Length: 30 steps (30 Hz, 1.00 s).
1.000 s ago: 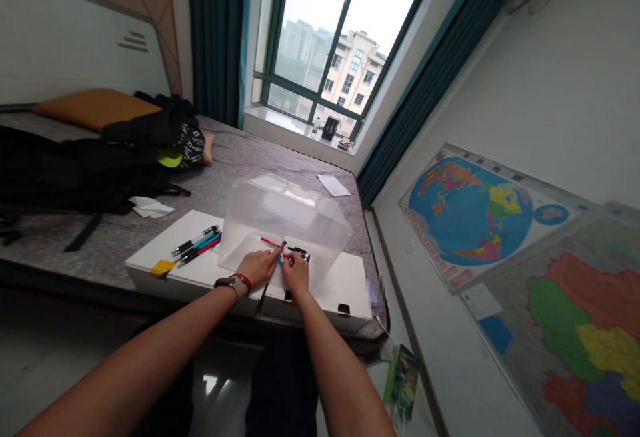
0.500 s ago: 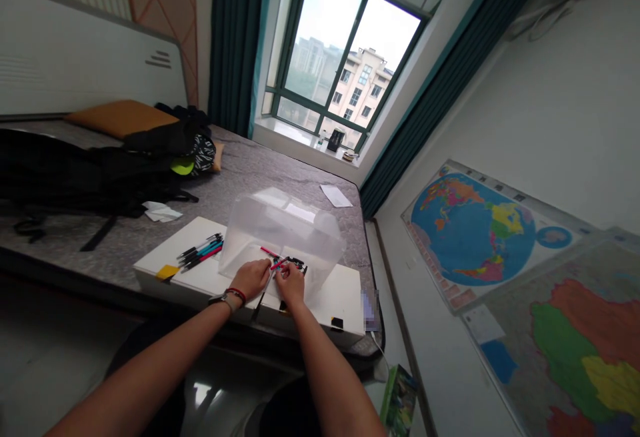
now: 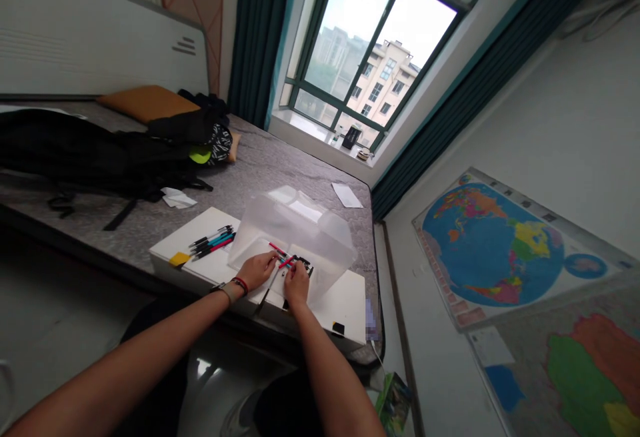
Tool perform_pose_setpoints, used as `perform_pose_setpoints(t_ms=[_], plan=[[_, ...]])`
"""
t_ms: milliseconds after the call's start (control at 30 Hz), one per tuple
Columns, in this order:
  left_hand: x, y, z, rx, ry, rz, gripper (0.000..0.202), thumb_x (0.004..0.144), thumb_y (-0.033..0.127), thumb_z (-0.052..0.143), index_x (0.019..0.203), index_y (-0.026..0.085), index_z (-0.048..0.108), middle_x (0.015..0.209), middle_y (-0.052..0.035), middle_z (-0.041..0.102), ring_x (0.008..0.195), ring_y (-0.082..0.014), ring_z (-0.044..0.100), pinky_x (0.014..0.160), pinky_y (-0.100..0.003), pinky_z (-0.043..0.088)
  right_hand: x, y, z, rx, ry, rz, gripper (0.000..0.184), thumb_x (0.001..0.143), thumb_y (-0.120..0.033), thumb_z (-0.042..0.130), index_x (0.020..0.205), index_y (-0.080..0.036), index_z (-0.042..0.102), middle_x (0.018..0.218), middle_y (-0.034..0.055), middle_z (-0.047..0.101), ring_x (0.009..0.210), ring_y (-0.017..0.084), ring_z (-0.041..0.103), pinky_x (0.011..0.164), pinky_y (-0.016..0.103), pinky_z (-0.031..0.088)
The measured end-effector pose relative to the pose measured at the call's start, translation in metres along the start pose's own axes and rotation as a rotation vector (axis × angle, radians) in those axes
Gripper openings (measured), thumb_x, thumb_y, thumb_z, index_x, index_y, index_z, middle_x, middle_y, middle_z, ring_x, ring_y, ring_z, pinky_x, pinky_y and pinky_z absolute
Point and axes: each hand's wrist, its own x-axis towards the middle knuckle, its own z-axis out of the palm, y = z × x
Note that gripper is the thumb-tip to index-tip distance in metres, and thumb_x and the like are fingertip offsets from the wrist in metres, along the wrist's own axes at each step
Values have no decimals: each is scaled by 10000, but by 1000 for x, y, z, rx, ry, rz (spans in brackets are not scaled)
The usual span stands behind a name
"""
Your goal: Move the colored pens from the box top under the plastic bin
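Observation:
Both my hands meet at the front of a clear plastic box (image 3: 320, 234) lying on its side on a white board (image 3: 345, 297). My left hand (image 3: 257, 270), with a watch and red band at the wrist, is closed around a red pen (image 3: 286, 263). My right hand (image 3: 297, 284) is closed too, its fingertips pinching the same pen from the right. Small black pieces (image 3: 301, 262) lie just beyond the fingers inside the box. A row of several pens (image 3: 213, 242), black, blue and red, lies on the board to the left of the box.
The board rests on a grey bed (image 3: 280, 177) with a black bag (image 3: 85, 160), an orange pillow (image 3: 145, 100), crumpled paper (image 3: 177, 198) and a white sheet (image 3: 347, 195). A yellow tag (image 3: 179, 259) marks the board's left corner. Maps (image 3: 493, 244) lean on the right wall. A window (image 3: 370, 57) is beyond.
The view has swung slightly, shifting the scene right. Both hands stay together at the box mouth, still working the red pen between the fingers.

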Motion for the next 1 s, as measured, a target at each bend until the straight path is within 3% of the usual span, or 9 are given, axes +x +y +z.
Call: perform_pose_setpoints(t_ms=[133,233,333,400,467,567,633,767,1000], plan=[[-8,1,-44,-104,45,55,303,944,340,364,1056,224,620,981,-51,704,912,-190,651,815,-278,472,1,1,-1,21,38,11,141,807,-108,412,801,-226,488,750,19,551,703,200,524,686,295,398],[-32,-11,-78,-66,151,-63,326,932,379,376,1065,217,626,976,-34,703,848,-181,648,794,-267,471,0,-1,-3,60,35,45,115,806,-126,428,792,-225,483,701,2,531,649,188,507,649,282,384],[-57,-36,-101,32,249,-299,358,921,409,368,1089,223,623,890,-17,698,774,-181,638,757,-267,468,-1,-3,-6,103,38,63,80,815,-163,442,791,-224,487,669,-12,517,625,179,500,624,271,375],[-66,-59,-112,87,188,-388,350,901,419,379,1043,233,639,875,-15,698,762,-188,632,748,-273,470,-2,-5,-7,117,41,65,59,816,-186,450,794,-225,489,653,-20,510,613,175,499,613,266,371],[-65,-82,-120,113,110,-370,319,866,399,414,996,234,654,1008,-27,696,853,-196,629,801,-273,468,-2,-5,-8,122,47,64,40,815,-202,460,795,-226,485,643,-26,506,608,174,502,608,263,370],[-49,-108,-126,191,32,-367,321,833,404,443,986,221,659,1051,-59,685,933,-216,618,850,-290,462,-2,-5,-8,122,48,65,35,819,-219,460,794,-227,482,638,-26,509,603,172,511,599,259,372],[-34,-114,-124,244,-51,-364,330,825,425,456,997,230,659,1045,-70,684,943,-225,618,851,-298,462,-1,-5,-8,110,46,74,39,819,-221,456,795,-226,486,637,-25,517,595,172,515,591,259,374],[-10,-109,-110,347,-157,-378,306,809,409,482,982,240,669,1064,-90,671,939,-243,629,794,-308,468,0,-4,-6,98,48,85,49,805,-206,453,783,-229,490,630,-23,526,590,177,523,583,260,379],[2,-110,-87,478,-198,-461,327,856,391,415,965,199,656,1054,-142,673,911,-275,645,712,-326,479,1,-2,-6,85,36,102,56,790,-192,459,780,-235,494,631,-20,535,604,182,536,599,265,397]])
